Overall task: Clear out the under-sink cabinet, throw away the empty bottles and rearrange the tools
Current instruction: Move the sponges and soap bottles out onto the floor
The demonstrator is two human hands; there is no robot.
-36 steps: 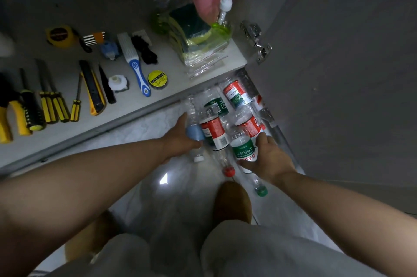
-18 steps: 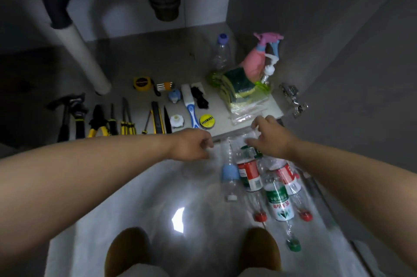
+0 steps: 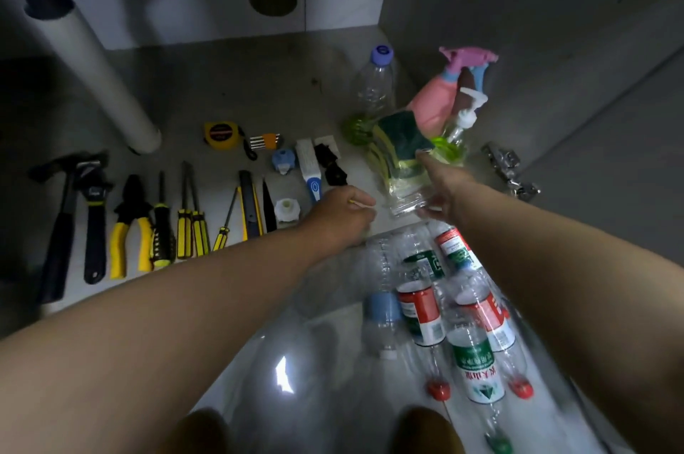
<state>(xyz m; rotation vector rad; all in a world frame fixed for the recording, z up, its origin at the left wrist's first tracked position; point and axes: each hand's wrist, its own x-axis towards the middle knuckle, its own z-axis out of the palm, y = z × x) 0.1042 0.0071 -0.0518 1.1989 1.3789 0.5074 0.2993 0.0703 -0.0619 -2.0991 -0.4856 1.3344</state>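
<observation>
While empty bottles (image 3: 422,313) lie before the sponge pack (image 3: 398,142), the right hand (image 3: 442,190) touches it, fingers spread; the left hand (image 3: 342,211) beside it is curled, grip unclear.

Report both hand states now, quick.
Left hand: fingers curled; whether it holds anything cannot be told.
Right hand: open, fingers spread at the sponge pack.

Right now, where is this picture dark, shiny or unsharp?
Head view throughout: dim overall, darkest left of the hammer; a white glare spot on the floor; the green cap at the bottom edge is smeared; arms look stretched by the wide lens.
</observation>
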